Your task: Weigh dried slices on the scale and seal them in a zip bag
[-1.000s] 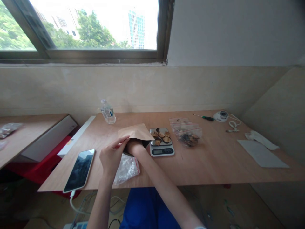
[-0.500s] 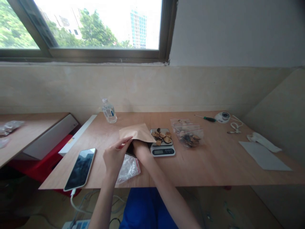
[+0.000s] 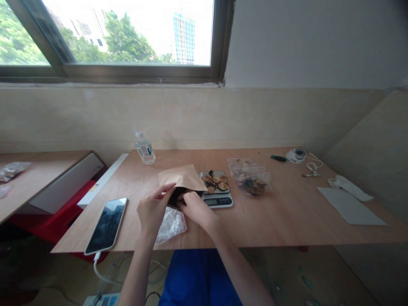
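1. Kraft paper pouch [image 3: 181, 177]: centre of frame, long axis crosswise, flap tilted toward the wall (dark mouth facing the person).
2. Left hand [image 3: 153, 211], right hand [image 3: 196, 209]: together, clamped on the pouch's mouth, one either side.
3. Kitchen scale [image 3: 218, 202]: just right.

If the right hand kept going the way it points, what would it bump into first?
The right hand would meet the brown paper pouch first; its fingers seem to be touching it, though depth is unclear.
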Tool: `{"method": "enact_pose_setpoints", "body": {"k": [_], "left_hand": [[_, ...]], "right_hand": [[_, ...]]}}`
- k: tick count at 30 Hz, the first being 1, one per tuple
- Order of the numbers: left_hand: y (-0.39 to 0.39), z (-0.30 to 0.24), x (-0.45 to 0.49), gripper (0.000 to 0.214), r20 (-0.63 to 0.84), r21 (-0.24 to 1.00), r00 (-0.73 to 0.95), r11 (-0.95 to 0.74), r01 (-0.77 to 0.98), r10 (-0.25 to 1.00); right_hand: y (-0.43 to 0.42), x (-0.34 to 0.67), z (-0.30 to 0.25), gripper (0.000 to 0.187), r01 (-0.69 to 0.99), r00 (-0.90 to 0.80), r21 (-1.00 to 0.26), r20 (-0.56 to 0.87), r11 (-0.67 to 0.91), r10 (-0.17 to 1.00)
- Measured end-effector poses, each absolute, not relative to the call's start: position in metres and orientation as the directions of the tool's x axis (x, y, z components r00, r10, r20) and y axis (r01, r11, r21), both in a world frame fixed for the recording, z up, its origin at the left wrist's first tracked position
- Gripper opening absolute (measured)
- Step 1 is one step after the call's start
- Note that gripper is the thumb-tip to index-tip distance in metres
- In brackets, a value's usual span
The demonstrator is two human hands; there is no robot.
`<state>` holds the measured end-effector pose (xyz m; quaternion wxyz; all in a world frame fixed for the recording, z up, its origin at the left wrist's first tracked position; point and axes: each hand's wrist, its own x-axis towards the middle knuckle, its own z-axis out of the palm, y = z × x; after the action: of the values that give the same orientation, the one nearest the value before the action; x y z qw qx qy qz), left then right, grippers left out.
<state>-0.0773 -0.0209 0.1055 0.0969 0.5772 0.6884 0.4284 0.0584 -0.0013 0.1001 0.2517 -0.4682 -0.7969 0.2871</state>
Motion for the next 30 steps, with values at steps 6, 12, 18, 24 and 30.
{"method": "enact_pose_setpoints", "body": {"k": [6,12,18,24,30], "left_hand": [[-0.021,0.106,-0.079,0.025,0.35,0.691,-0.33,-0.004,0.723,0.877],[-0.015,0.115,-0.083,0.027,0.369,0.689,-0.438,0.075,0.721,0.82],[-0.01,0.117,-0.085,0.03,0.405,0.735,-0.539,0.088,0.672,0.739],[-0.009,0.111,-0.084,0.026,0.424,0.767,-0.468,-0.033,0.641,0.775],[-0.009,0.11,-0.087,0.023,0.448,0.774,-0.475,-0.063,0.63,0.757]], "right_hand": [[-0.01,0.068,0.107,0.024,0.464,-0.473,-0.767,0.208,0.443,0.856],[-0.028,0.09,0.103,0.017,0.223,-0.189,-0.736,0.61,0.639,0.769],[-0.005,0.121,0.059,0.012,0.427,0.183,-0.755,0.61,0.497,0.771],[0.031,0.115,0.021,0.013,0.8,-0.007,-0.478,0.598,0.364,0.801],[0.032,0.114,0.011,0.015,0.873,0.0,-0.393,0.591,0.288,0.806]]}}
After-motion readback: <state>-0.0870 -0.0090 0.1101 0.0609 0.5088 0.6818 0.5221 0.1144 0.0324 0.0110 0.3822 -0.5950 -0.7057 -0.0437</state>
